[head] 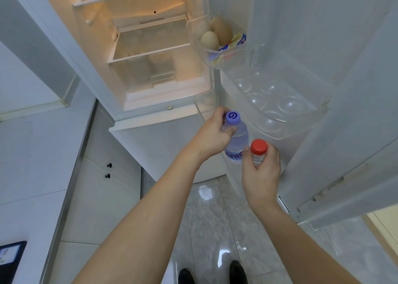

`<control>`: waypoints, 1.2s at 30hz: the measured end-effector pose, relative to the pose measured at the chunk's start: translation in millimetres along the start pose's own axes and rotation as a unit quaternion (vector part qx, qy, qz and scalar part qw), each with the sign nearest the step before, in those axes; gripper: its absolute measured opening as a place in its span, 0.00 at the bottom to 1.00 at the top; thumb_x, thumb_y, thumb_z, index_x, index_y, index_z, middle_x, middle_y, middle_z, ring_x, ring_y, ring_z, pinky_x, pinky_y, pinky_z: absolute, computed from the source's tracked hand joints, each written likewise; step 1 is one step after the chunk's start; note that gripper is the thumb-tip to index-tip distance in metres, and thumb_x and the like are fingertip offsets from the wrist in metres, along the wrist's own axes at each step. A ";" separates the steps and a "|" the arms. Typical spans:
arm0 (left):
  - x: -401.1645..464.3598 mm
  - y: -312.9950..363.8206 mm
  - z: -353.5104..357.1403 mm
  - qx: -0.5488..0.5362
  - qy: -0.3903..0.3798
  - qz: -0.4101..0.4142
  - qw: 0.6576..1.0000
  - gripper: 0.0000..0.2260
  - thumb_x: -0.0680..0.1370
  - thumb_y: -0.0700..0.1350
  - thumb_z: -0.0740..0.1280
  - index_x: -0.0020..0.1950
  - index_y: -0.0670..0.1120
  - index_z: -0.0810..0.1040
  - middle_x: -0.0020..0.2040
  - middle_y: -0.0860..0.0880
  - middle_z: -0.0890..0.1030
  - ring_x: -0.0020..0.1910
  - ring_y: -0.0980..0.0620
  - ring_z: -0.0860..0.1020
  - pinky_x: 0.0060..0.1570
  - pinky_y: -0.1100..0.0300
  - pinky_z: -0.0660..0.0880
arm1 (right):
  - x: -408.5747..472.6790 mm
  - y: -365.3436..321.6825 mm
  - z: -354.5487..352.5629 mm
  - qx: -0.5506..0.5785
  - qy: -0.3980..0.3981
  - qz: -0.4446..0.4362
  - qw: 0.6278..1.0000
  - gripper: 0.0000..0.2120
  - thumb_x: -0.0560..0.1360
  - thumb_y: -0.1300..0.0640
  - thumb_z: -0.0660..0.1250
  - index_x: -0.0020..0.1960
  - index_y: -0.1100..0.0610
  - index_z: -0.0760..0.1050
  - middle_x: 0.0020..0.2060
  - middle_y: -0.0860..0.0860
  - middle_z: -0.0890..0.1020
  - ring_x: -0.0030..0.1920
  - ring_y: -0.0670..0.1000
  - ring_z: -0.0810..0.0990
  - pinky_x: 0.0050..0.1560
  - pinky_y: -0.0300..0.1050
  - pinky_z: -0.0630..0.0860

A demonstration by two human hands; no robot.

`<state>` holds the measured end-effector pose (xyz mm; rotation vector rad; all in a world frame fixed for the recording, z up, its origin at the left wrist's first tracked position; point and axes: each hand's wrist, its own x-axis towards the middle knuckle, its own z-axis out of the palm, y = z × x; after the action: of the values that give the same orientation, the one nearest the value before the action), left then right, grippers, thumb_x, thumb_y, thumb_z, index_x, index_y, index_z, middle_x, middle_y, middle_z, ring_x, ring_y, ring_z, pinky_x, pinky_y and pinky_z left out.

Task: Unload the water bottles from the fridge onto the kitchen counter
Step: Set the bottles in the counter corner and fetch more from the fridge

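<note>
Both grips hold: left hand (pixel 212 130) pinches the purple-cap bottle (pixel 235 139) at the neck, right hand (pixel 261 167) wraps the red-cap bottle (pixel 258 152). Both are just beside the lower door shelf (pixel 204 109). Lift straight, clear the rim, then swing left; surface (pixel 28 158) lies well apart, floor between is open.

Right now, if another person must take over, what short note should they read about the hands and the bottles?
Left hand grips the purple-capped bottle near its neck.
Right hand grips the red-capped bottle.
Both bottles are held in front of the open fridge door; neither stands on the counter yet.
Left: carry both to the counter at the left, then check the fridge for more.
</note>
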<state>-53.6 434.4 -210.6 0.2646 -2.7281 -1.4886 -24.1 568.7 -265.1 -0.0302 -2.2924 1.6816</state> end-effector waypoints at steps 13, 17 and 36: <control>-10.0 -13.8 5.4 -0.071 0.042 -0.018 0.996 0.11 0.78 0.52 0.64 0.60 0.56 0.72 0.58 0.53 0.78 0.57 0.52 0.76 0.57 0.55 0.74 | 6.6 2.9 5.5 0.002 -0.029 0.035 0.999 0.12 0.74 0.53 0.66 0.52 0.61 0.72 0.46 0.53 0.78 0.51 0.56 0.74 0.57 0.56 0.71; -10.4 -17.4 11.6 -0.092 0.094 -0.031 0.991 0.12 0.79 0.56 0.62 0.62 0.57 0.71 0.57 0.53 0.80 0.57 0.49 0.78 0.60 0.46 0.75 | 9.8 3.6 3.5 0.021 -0.049 0.028 0.998 0.07 0.75 0.58 0.68 0.49 0.58 0.71 0.44 0.51 0.76 0.49 0.56 0.74 0.56 0.54 0.72; -98.9 -3.7 -83.0 -0.299 0.517 0.038 0.801 0.06 0.84 0.41 0.60 0.54 0.52 0.71 0.47 0.63 0.81 0.48 0.62 0.80 0.57 0.46 0.79 | 3.6 -68.1 24.8 0.079 -0.147 -0.369 0.914 0.18 0.68 0.70 0.71 0.53 0.58 0.71 0.55 0.53 0.75 0.59 0.55 0.72 0.65 0.53 0.66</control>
<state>52.7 379.1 -162.5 0.6697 -1.3416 -1.4472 -23.0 524.9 -207.3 1.0483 -1.9448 1.4937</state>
